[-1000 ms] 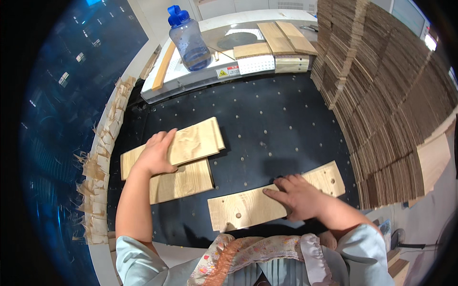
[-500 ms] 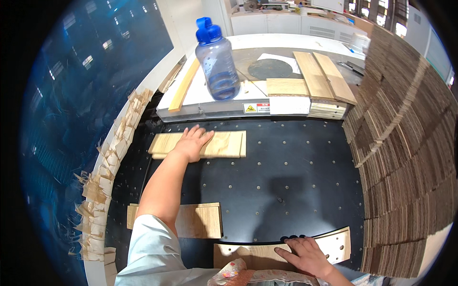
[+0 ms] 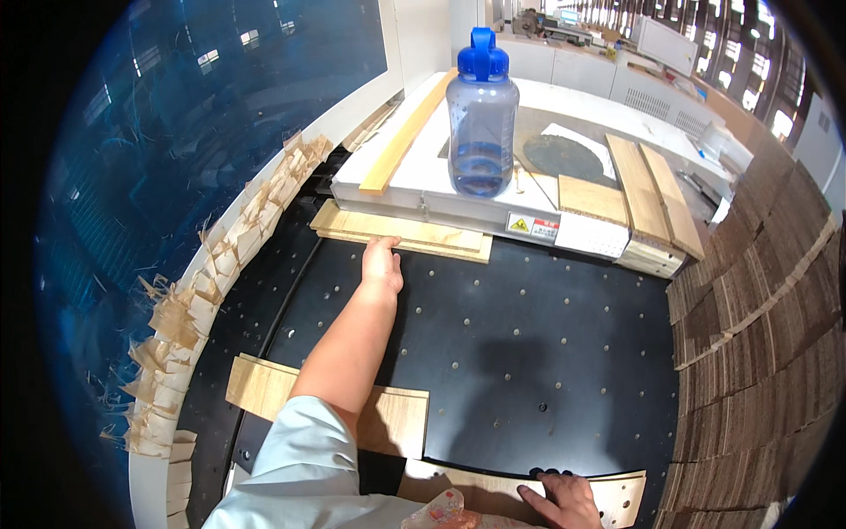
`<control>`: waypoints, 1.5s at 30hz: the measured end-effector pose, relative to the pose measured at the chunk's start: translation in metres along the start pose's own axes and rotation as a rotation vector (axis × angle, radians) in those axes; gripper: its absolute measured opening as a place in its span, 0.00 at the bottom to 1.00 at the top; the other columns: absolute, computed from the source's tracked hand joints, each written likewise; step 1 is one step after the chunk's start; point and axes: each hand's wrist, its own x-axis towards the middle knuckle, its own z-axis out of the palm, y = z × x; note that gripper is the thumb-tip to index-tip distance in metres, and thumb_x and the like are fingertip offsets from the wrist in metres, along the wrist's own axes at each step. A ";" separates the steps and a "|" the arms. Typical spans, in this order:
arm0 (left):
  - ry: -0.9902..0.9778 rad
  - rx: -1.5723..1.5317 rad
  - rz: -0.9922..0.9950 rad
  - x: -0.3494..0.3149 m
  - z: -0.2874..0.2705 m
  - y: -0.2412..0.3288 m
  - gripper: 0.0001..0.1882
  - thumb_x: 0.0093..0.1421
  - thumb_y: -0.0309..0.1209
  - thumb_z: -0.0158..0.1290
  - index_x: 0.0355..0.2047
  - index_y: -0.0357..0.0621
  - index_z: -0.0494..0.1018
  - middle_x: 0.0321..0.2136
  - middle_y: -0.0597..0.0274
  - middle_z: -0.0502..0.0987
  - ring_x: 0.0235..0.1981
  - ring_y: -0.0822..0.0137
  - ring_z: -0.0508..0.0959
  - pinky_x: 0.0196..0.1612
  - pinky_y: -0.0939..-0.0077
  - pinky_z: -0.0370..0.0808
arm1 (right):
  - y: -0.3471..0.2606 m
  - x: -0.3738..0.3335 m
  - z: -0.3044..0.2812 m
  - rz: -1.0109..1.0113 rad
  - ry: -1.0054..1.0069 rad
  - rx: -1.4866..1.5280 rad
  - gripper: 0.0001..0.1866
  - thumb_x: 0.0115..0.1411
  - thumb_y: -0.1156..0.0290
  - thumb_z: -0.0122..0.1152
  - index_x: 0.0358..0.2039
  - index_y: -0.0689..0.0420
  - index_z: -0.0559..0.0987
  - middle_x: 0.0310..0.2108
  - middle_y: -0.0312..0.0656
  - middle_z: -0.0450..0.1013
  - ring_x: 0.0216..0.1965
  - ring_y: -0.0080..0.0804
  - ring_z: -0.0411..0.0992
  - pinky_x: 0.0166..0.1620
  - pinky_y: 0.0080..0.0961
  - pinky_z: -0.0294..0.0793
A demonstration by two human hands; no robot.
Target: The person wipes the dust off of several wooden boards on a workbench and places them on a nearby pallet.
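My left hand (image 3: 382, 264) reaches far out, its fingers touching the near edge of two stacked light wood boards (image 3: 441, 238). They lie along the foot of a white machine housing (image 3: 401, 204). Farther back, a large clear water bottle (image 3: 483, 132) with a blue cap stands on that housing. My right hand (image 3: 564, 501) rests with fingers apart on a wood board with drilled holes (image 3: 617, 498) at the near edge. Small black round pieces (image 3: 539, 473) show beside its fingertips. Under my left forearm lie more boards (image 3: 397, 419), partly hidden.
The black table (image 3: 493, 353) is dotted with small studs. Tall stacks of brown boards (image 3: 758, 353) line the right side. Torn tape strips (image 3: 220, 264) edge the blue panel (image 3: 220, 88) on the left. Loose wood pieces (image 3: 652, 194) lie on the housing.
My left hand has moved away from me, and the two stacked boards have slid to the housing. It has gone from their top to their near edge. The view has shifted.
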 end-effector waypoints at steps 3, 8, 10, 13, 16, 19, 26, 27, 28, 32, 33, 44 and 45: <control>-0.089 -0.072 0.023 0.008 0.020 -0.002 0.48 0.48 0.25 0.54 0.67 0.41 0.41 0.67 0.54 0.48 0.67 0.63 0.46 0.66 0.67 0.40 | -0.004 0.002 -0.005 0.029 0.023 0.023 0.25 0.55 0.74 0.51 0.55 0.47 0.73 0.53 0.49 0.66 0.51 0.48 0.65 0.54 0.42 0.63; 0.028 -0.169 0.065 0.033 0.011 0.011 0.29 0.50 0.29 0.56 0.54 0.41 0.62 0.55 0.52 0.65 0.57 0.59 0.62 0.62 0.67 0.53 | -0.005 0.003 -0.003 0.038 -0.014 0.015 0.25 0.55 0.72 0.51 0.55 0.47 0.73 0.53 0.50 0.65 0.52 0.49 0.65 0.55 0.44 0.62; 0.031 -0.036 0.071 0.024 0.009 0.011 0.24 0.51 0.29 0.56 0.48 0.40 0.65 0.52 0.53 0.67 0.55 0.59 0.64 0.60 0.66 0.55 | -0.006 0.005 -0.007 0.072 -0.044 0.043 0.25 0.55 0.72 0.52 0.56 0.48 0.72 0.53 0.50 0.65 0.52 0.49 0.65 0.54 0.44 0.62; 0.039 0.031 0.087 0.008 0.011 0.012 0.25 0.52 0.27 0.55 0.51 0.40 0.64 0.55 0.55 0.65 0.59 0.62 0.60 0.62 0.69 0.52 | -0.008 0.007 -0.010 0.069 -0.015 0.042 0.25 0.55 0.72 0.52 0.56 0.48 0.72 0.53 0.50 0.66 0.51 0.49 0.65 0.54 0.43 0.62; -0.049 0.088 0.110 0.009 0.013 -0.003 0.29 0.53 0.26 0.55 0.55 0.36 0.61 0.57 0.50 0.63 0.61 0.57 0.58 0.63 0.67 0.49 | -0.013 0.012 -0.017 0.101 -0.068 0.066 0.24 0.56 0.72 0.51 0.55 0.49 0.73 0.53 0.50 0.66 0.52 0.48 0.65 0.55 0.43 0.62; 0.028 0.215 0.022 0.013 0.022 0.002 0.42 0.50 0.30 0.58 0.62 0.35 0.50 0.63 0.47 0.54 0.66 0.54 0.50 0.65 0.59 0.45 | -0.013 0.011 -0.018 0.103 -0.097 0.075 0.23 0.56 0.71 0.49 0.54 0.51 0.74 0.54 0.51 0.65 0.54 0.49 0.65 0.57 0.43 0.60; -0.085 0.251 0.052 0.033 0.010 -0.005 0.44 0.49 0.32 0.58 0.62 0.32 0.49 0.65 0.50 0.48 0.67 0.54 0.48 0.65 0.57 0.46 | -0.020 0.018 -0.027 0.122 -0.066 0.065 0.23 0.55 0.72 0.51 0.53 0.53 0.74 0.53 0.50 0.66 0.54 0.47 0.65 0.58 0.43 0.61; -0.030 0.238 0.062 0.025 0.015 -0.005 0.46 0.48 0.33 0.59 0.63 0.33 0.47 0.66 0.49 0.47 0.68 0.54 0.46 0.66 0.58 0.44 | -0.018 0.016 -0.024 0.116 -0.058 0.048 0.23 0.54 0.73 0.52 0.53 0.53 0.74 0.53 0.50 0.67 0.54 0.46 0.66 0.57 0.42 0.62; -0.060 0.219 0.050 0.017 0.017 0.000 0.48 0.49 0.33 0.59 0.64 0.33 0.45 0.66 0.48 0.46 0.68 0.54 0.45 0.66 0.59 0.43 | -0.017 0.015 -0.022 0.107 -0.050 0.031 0.23 0.53 0.74 0.52 0.53 0.52 0.75 0.52 0.49 0.67 0.53 0.46 0.66 0.56 0.41 0.63; -0.119 0.187 0.022 0.006 0.012 0.008 0.54 0.49 0.36 0.60 0.67 0.36 0.37 0.68 0.45 0.40 0.69 0.53 0.39 0.67 0.61 0.36 | -0.018 0.018 -0.024 0.076 0.008 0.002 0.24 0.51 0.75 0.55 0.51 0.52 0.76 0.51 0.47 0.68 0.51 0.42 0.67 0.52 0.37 0.65; -0.124 0.194 0.024 0.008 0.012 0.009 0.54 0.49 0.36 0.60 0.67 0.36 0.36 0.68 0.44 0.40 0.69 0.53 0.38 0.67 0.61 0.35 | -0.018 0.018 -0.025 0.081 0.014 0.009 0.24 0.51 0.75 0.55 0.51 0.52 0.76 0.51 0.47 0.68 0.51 0.42 0.67 0.52 0.37 0.65; -0.141 0.240 -0.004 0.016 0.011 0.004 0.55 0.47 0.38 0.61 0.67 0.39 0.38 0.68 0.47 0.39 0.69 0.53 0.37 0.67 0.60 0.34 | -0.012 0.011 -0.011 0.051 0.060 -0.030 0.27 0.48 0.68 0.62 0.52 0.50 0.75 0.49 0.47 0.68 0.50 0.46 0.66 0.52 0.42 0.63; -0.154 0.232 -0.010 0.008 0.012 0.008 0.57 0.47 0.38 0.61 0.68 0.41 0.33 0.69 0.47 0.36 0.69 0.53 0.35 0.67 0.63 0.32 | -0.010 0.011 -0.011 0.065 0.004 0.005 0.26 0.51 0.69 0.57 0.54 0.48 0.74 0.50 0.47 0.67 0.51 0.44 0.66 0.54 0.41 0.62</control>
